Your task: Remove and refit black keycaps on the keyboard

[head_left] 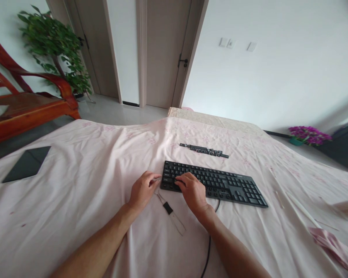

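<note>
A black keyboard (234, 189) lies at a slant on the bed, with round sockets showing along its front row where keycaps are off. My left hand (143, 190) is at its left end, thumb and forefinger brought together by the edge; anything between them is too small to make out. Over the left-hand keys rests my right hand (193, 193), its thumb and forefinger pinched low at the keys. What those fingertips hold is hidden. Just in front of the keyboard is a wire keycap puller (168, 208) with a black grip. Behind it, loose black keycaps (204, 150) form a row.
A dark tablet (27, 164) lies at the left. The keyboard's cable (209, 247) runs toward me beneath my right forearm. Thin sticks (280, 200) and a pink cloth (333, 245) are at the right on the wrinkled pink sheet (104, 216). A wooden chair (31, 112) stands beyond.
</note>
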{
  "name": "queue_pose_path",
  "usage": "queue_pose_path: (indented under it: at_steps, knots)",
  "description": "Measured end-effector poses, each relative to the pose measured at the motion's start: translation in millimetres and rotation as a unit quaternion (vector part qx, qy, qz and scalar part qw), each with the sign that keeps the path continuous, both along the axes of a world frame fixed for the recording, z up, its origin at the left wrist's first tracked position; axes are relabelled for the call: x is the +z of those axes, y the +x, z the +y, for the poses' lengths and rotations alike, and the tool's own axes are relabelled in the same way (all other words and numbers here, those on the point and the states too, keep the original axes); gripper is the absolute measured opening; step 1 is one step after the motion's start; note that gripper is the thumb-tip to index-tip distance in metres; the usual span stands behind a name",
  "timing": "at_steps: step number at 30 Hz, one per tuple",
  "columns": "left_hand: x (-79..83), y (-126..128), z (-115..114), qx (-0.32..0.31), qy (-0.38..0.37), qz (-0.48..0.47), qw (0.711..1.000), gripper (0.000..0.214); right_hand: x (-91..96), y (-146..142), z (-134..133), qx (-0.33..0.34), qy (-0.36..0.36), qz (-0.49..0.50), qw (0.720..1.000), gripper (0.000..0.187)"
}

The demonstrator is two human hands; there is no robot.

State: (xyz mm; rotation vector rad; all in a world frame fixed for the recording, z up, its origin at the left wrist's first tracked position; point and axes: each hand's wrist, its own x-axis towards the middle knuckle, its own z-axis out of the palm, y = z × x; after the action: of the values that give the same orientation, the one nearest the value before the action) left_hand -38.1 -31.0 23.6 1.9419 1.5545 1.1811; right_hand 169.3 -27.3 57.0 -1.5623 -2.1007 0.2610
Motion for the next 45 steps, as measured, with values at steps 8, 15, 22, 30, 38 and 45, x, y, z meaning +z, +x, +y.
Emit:
queue_pose_path:
  at_steps: [8,15,22,30,38,45]
  knots:
    - [-1.3,1,0,0.000,-0.012,-0.003,1.000,0.018,6.0,-3,0,0.030,0.028,-0.119,0.992,0.017]
    - [-3.1,1,-1,-0.001,-0.009,0.002,1.000,0.017,10.4,-8,-1,0.039,0.023,-0.187,0.981,0.018]
    - [-1.6,2,-1,-0.003,-0.009,0.007,1.000,0.018,11.4,-9,-4,0.052,0.020,-0.201,0.978,0.016]
    - [1.9,2,-3,-0.007,-0.031,0.019,0.999,0.018,11.6,-12,-1,0.057,0.019,-0.241,0.969,0.020]
    - [1.1,3,-4,-0.017,-0.020,0.028,0.999,0.020,24.5,-29,-9,0.077,0.028,-0.353,0.932,0.025]
    - [-2.3,4,-7,-0.031,-0.004,0.041,0.999,0.026,15.5,-39,-19,0.076,0.049,-0.376,0.922,0.028]
